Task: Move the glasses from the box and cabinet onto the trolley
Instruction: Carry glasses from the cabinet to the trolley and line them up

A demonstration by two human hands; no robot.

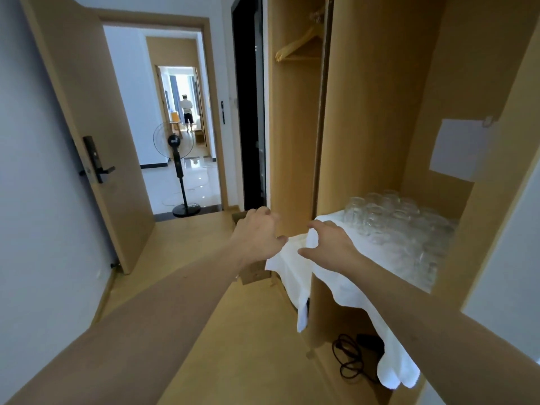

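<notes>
Several clear glasses (391,223) stand packed together on a white cloth (347,287) that covers a shelf of the wooden cabinet (368,112). The cloth hangs over the shelf's front edge. My left hand (257,235) and my right hand (330,244) reach forward side by side at the cloth's near left corner, fingers spread and loosely bent, holding nothing. The right hand is just above the cloth, left of the glasses. A cardboard box (254,273) sits on the floor under my left hand, mostly hidden by it. No trolley is in view.
An open door (87,127) stands at the left, with a standing fan (178,171) in the doorway beyond and a person (187,112) far down the hall. Black cables (350,358) lie in the cabinet's bottom. A wooden hanger (301,45) hangs in the left compartment.
</notes>
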